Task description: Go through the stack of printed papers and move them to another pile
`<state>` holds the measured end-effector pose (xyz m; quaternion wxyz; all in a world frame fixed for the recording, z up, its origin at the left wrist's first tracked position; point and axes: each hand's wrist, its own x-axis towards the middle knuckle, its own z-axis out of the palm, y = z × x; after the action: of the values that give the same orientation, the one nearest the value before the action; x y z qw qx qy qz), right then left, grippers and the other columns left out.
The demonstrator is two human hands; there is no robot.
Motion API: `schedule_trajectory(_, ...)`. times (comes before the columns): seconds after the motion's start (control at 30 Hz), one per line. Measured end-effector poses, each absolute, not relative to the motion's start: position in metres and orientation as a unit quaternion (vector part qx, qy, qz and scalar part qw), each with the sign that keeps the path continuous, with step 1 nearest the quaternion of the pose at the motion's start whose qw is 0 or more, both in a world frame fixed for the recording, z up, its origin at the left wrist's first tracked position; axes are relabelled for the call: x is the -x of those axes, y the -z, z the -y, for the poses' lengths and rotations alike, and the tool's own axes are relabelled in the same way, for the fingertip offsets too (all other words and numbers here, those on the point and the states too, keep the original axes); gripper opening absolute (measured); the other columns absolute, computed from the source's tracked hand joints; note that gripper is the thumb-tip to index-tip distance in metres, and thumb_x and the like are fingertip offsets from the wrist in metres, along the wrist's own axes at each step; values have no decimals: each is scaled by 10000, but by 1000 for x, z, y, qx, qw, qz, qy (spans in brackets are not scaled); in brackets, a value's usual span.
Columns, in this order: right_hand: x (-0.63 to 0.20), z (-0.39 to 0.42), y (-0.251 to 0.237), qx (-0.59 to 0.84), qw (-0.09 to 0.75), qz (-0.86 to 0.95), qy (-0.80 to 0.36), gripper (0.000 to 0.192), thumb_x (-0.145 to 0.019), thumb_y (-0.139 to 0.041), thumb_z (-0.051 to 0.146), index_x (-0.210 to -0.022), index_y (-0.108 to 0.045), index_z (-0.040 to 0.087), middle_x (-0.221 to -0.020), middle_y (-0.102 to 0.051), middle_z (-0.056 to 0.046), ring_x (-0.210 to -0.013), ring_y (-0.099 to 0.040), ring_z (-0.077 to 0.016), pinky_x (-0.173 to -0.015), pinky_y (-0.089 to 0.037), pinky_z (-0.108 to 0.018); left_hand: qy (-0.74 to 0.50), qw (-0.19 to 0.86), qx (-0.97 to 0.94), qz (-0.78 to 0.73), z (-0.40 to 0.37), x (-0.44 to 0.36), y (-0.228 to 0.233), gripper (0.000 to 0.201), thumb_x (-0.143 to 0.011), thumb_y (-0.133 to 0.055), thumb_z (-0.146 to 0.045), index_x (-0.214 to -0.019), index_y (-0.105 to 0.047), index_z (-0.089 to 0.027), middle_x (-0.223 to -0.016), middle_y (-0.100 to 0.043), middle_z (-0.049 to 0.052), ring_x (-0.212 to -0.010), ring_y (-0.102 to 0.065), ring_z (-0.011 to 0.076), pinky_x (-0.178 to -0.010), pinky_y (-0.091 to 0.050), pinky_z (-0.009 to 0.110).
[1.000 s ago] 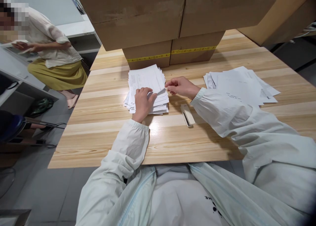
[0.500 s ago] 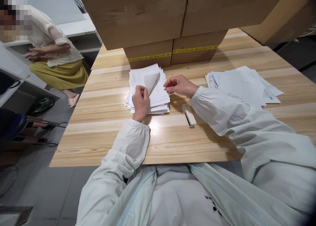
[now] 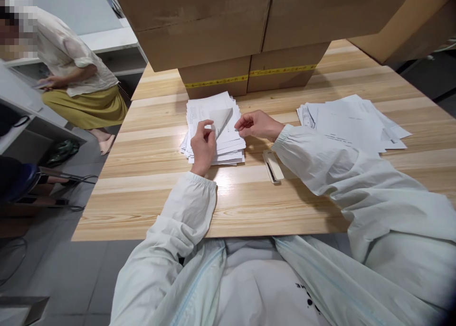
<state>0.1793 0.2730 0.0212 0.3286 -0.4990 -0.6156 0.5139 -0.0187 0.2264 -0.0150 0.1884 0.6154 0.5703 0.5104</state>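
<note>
A stack of printed papers (image 3: 228, 151) lies on the table in front of me, its edges uneven. One top sheet (image 3: 221, 117) has a part raised and curled over. My left hand (image 3: 204, 148) is at the stack's lower left, beside this raised part, with index finger and thumb apart. At the right edge of the stack, my right hand (image 3: 259, 125) has its fingertips bent together on a paper's edge; the exact contact is partly hidden. A cream stapler (image 3: 272, 166) rests on the table below my right hand.
A second spread of papers (image 3: 351, 124) lies to the right, behind my right sleeve. Cardboard boxes (image 3: 213, 27) with yellow tape on the lower ones stand at the back of the wooden table (image 3: 142, 188). A person (image 3: 76, 74) sits at the left, away from the table.
My left index finger has straightened and moved apart from the thumb. My right fingertips have drawn slightly closer together at the stack's edge. The raised paper has shifted slightly right.
</note>
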Motion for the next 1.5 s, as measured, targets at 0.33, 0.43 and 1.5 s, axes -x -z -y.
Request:
schedule_trajectory(0.33,-181,-271,-20,500,315,580,-561,148,-695,-762,25,-756,-722,154,-687,-670,-6,-640,-570,-98,-630,-494,-232,-463,166,-669,-557,-231,24,23,312,-848,-516,-42,-898,-765,-224,-881,-694,35,-875,-628,190,-819,-485,327)
schedule_trajectory(0.43,-181,-271,-17,504,322,590,-542,175,-674,-767,10,-763,-731,157,-706,-667,-2,-654,-559,-96,-638,-484,-231,-465,164,-668,-558,-231,23,23,315,-848,-517,-41,-888,-764,-232,-878,-695,29,-879,-628,192,-824,-486,333)
schedule_trajectory(1.5,-175,-269,-25,465,350,607,-540,101,-752,-793,189,-717,-716,134,-681,-658,-9,-641,-558,-97,-649,-453,-237,-504,132,-677,-521,-222,21,19,125,-876,-633,-134,-905,-712,-227,-882,-763,4,-795,-693,158,-779,-529,303)
